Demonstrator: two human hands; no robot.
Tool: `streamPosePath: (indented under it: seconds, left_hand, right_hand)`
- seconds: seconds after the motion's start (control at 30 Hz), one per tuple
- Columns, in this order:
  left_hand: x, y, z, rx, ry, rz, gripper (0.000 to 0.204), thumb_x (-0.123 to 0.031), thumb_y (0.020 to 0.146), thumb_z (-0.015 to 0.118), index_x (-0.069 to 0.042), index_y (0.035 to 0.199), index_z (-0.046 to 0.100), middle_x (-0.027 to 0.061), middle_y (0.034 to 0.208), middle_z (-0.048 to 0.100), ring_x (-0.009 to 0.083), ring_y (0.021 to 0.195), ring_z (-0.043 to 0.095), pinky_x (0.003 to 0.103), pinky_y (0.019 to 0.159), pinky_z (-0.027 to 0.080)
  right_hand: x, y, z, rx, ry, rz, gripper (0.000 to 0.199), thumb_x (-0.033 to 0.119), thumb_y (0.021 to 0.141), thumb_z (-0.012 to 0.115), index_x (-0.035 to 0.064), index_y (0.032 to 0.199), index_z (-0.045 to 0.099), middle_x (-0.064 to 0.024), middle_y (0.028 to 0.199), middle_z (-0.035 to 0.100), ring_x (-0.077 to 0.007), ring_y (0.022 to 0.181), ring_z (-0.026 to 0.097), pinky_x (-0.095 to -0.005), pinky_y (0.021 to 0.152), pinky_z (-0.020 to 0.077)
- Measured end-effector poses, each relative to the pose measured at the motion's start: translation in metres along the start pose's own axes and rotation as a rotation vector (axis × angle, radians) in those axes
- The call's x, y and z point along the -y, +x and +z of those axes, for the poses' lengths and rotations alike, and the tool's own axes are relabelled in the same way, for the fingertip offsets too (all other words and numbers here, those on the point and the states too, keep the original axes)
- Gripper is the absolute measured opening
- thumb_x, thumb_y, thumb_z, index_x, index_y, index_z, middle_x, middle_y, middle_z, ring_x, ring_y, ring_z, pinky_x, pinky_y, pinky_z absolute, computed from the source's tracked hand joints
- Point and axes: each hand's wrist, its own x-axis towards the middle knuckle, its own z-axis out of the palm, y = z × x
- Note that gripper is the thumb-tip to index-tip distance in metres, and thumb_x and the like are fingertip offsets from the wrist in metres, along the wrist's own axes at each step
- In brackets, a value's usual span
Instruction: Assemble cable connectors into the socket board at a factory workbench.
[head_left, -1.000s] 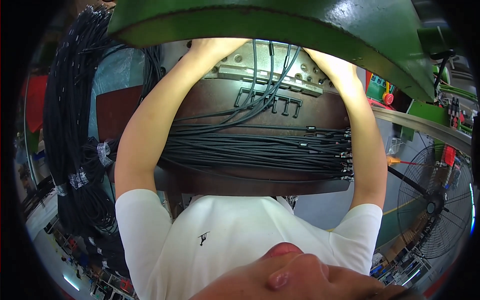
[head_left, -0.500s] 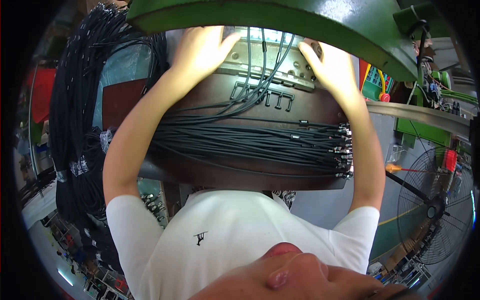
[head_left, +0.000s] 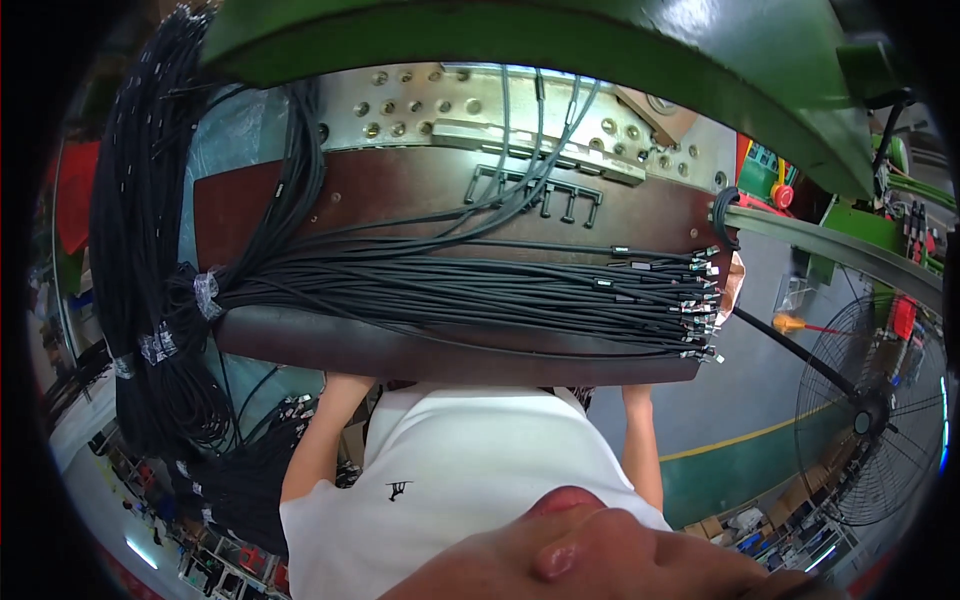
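Both my hands are down at the near edge of a dark brown board (head_left: 270, 335), with their fingers hidden beneath it. Only the wrist end of my left hand (head_left: 349, 387) shows, left of centre; that of my right hand (head_left: 636, 393) shows toward the right. Across the board lies a bundle of black cables (head_left: 470, 290), small metal connectors (head_left: 700, 300) at its right end. Several cables run up from it to a metal fixture (head_left: 540, 150) at the back. A black moulded comb-shaped piece (head_left: 545, 195) lies in front of that fixture, partly crossed by cables.
A green machine frame (head_left: 520, 40) arches over the back. Thick hanks of black cable (head_left: 145, 250) hang at the left. At right are a red push button (head_left: 783, 195), a metal rail (head_left: 840, 230) and a caged fan (head_left: 870, 420).
Both hands have drawn back from the metal fixture to under the board's near edge. The bright light on the fixture is gone. The cables and the black piece look the same.
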Motion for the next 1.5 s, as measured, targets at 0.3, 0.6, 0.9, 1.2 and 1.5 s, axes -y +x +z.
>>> streamPosePath:
  seconds: [0.3,0.6,0.9,1.2,1.5]
  left_hand:
    - [-0.014,0.014,-0.005,-0.068,-0.009,-0.001,0.030,-0.027,0.092,0.049,-0.006,0.109,0.063,0.0157,0.112,0.062,0.0322,0.104,0.056,0.043,0.093,0.042]
    - [-0.010,0.003,-0.005,-0.129,0.025,0.021,0.034,-0.025,0.095,0.045,-0.004,0.118,0.057,0.0174,0.120,0.057,0.0321,0.115,0.051,0.041,0.102,0.037]
    - [-0.076,-0.017,-0.123,-0.034,-0.076,0.608,0.046,-0.031,0.075,0.067,-0.011,0.116,0.058,0.0089,0.106,0.060,0.0294,0.086,0.059,0.038,0.071,0.050]
    - [-0.103,0.092,-0.144,-0.332,0.226,0.879,0.053,-0.036,0.073,0.067,-0.007,0.116,0.058,0.0040,0.103,0.057,0.0200,0.090,0.055,0.032,0.079,0.046]
    - [-0.114,0.107,-0.153,-0.374,-0.002,0.818,0.018,-0.022,0.075,0.071,-0.010,0.084,0.061,0.0018,0.074,0.057,0.0202,0.067,0.055,0.031,0.057,0.046]
  right_hand:
    - [0.014,0.015,-0.001,-0.090,0.113,0.022,0.035,0.011,0.087,0.060,-0.0021,0.119,0.055,-0.0170,0.118,0.058,-0.0321,0.108,0.053,-0.0400,0.094,0.0425]
    - [0.051,0.032,-0.019,-0.140,0.032,0.079,0.035,0.015,0.089,0.058,0.0008,0.121,0.055,-0.0171,0.120,0.059,-0.0335,0.110,0.054,-0.0387,0.093,0.0435]
    - [0.178,0.115,-0.140,0.897,0.251,-0.294,0.019,0.017,0.085,0.067,0.0057,0.100,0.064,-0.0136,0.093,0.067,-0.0263,0.081,0.065,-0.0352,0.070,0.0515]
    - [0.204,0.230,-0.074,-0.118,-0.302,-0.663,0.021,0.026,0.079,0.069,0.0097,0.090,0.061,-0.0054,0.086,0.060,-0.0230,0.081,0.061,-0.0341,0.068,0.0504]
    - [0.067,0.087,-0.163,-0.540,-0.175,0.252,0.017,0.011,0.088,0.063,0.0014,0.102,0.062,-0.0088,0.089,0.056,-0.0222,0.079,0.058,-0.0331,0.070,0.0485]
